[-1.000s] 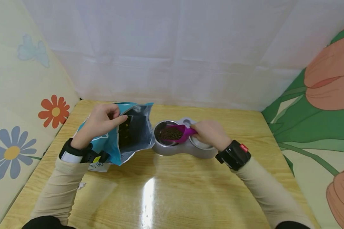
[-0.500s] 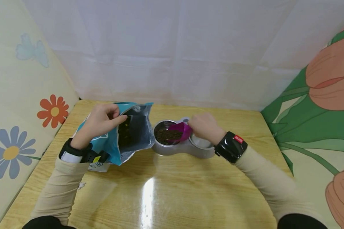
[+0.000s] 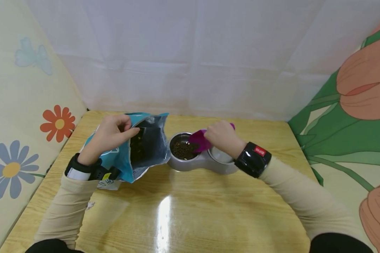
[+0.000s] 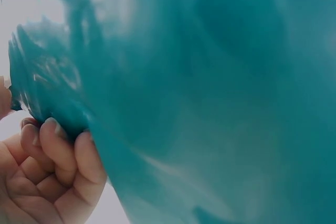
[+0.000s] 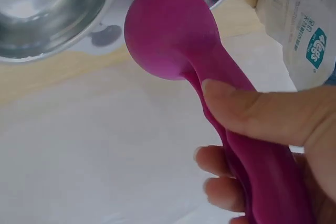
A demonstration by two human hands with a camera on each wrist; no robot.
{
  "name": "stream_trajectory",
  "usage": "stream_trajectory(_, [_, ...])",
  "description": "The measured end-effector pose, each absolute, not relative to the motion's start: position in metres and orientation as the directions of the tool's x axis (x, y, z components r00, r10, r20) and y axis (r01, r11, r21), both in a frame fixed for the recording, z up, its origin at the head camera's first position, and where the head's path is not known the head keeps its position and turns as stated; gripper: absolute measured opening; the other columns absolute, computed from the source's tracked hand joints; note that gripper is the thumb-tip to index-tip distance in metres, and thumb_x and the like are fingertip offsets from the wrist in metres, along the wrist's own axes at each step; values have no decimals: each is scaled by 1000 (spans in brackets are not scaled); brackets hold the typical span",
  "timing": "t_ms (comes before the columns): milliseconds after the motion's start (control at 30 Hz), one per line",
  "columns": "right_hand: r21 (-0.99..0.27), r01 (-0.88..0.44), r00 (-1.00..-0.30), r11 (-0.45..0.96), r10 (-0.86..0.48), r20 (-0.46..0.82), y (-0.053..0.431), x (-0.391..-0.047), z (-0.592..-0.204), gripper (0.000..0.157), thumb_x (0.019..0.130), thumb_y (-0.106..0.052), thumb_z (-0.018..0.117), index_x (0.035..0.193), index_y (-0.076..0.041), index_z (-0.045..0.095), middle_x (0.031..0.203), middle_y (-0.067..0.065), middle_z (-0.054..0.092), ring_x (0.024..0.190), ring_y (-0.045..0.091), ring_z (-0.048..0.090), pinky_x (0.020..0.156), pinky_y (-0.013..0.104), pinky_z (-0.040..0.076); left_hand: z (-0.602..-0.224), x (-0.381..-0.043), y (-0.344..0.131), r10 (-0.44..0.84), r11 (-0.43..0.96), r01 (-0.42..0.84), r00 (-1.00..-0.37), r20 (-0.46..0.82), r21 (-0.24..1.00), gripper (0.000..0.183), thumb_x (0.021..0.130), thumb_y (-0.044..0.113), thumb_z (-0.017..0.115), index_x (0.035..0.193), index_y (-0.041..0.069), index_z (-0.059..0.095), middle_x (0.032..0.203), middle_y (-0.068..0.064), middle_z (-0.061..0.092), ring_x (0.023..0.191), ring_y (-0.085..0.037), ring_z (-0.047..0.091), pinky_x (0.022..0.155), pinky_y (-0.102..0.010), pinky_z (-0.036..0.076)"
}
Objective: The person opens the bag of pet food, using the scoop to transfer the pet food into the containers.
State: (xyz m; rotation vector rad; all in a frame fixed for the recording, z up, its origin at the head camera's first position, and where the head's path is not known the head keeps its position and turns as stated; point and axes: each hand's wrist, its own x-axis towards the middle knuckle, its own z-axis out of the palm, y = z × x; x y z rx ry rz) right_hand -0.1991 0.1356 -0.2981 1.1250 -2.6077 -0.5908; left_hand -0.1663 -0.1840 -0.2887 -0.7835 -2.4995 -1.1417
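My left hand [image 3: 114,135] pinches the upper edge of a blue foil-lined bag [image 3: 121,165], whose mouth gapes toward the right. In the left wrist view my fingers [image 4: 58,150] curl at the bag's blue side. The right hand [image 3: 223,137] grips a magenta scoop [image 3: 200,140] by its handle, thumb along the top in the right wrist view. The scoop is tipped down, its front edge over the left metal bowl [image 3: 172,147]. Brown kibble [image 3: 183,150] lies in that bowl. The other bowl [image 5: 52,40], under my right hand, shows bare shiny metal.
Both bowls sit in a grey double stand [image 3: 202,162] on the wooden table [image 3: 202,211]. A white cloth [image 3: 190,63] hangs behind the table. Flower-print panels [image 3: 361,140] flank it. A small white scrap [image 3: 90,205] lies near the left sleeve.
My right hand has lifted slightly and tilted the scoop steeply. Kibble that was in the scoop now lies in the left bowl. The left hand and bag have barely moved.
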Motion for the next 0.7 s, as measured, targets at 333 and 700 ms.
stream_trajectory(333, [501, -600, -696, 624, -716, 56, 144, -198, -296, 38, 75, 4, 61, 49, -12, 38, 49, -3, 34, 46, 10, 30, 40, 23, 34, -288, -166, -185, 351, 561, 571, -820, 453, 599, 37, 78, 1, 66, 57, 10, 38, 51, 3, 30, 41, -10, 31, 41, -26, 25])
stream_trajectory(700, [286, -546, -825, 787, -564, -22, 165, -189, -287, 29, 77, 4, 59, 57, -13, 46, 53, -1, 42, 46, 12, 39, 40, 29, 37, -288, -165, -186, 350, 549, 568, -822, 448, 614, 36, 79, 1, 65, 57, 9, 38, 51, 3, 29, 41, -9, 30, 41, -26, 24])
